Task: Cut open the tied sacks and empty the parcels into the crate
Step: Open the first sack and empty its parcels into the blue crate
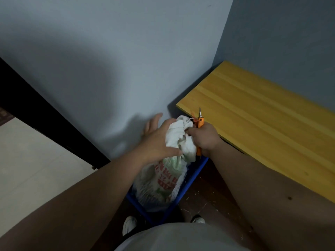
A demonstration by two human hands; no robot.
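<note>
Fingers of the right hand [204, 137] curl around orange snips [200, 120], blades pointing up and away beside the bunched neck of a white sack [178, 137]. The left hand [159, 140] lies spread on the neck's left side, thumb pressing the cloth. The printed sack stands in a blue crate [190, 180] on the floor, near the person's feet, just left of a yellow wooden bench [262, 120]. Whether the tie is cut is unclear. The risk: with both hands crowded at the neck, a slip could nick the left fingers, or the released sack could slump and spill parcels outside the crate
</note>
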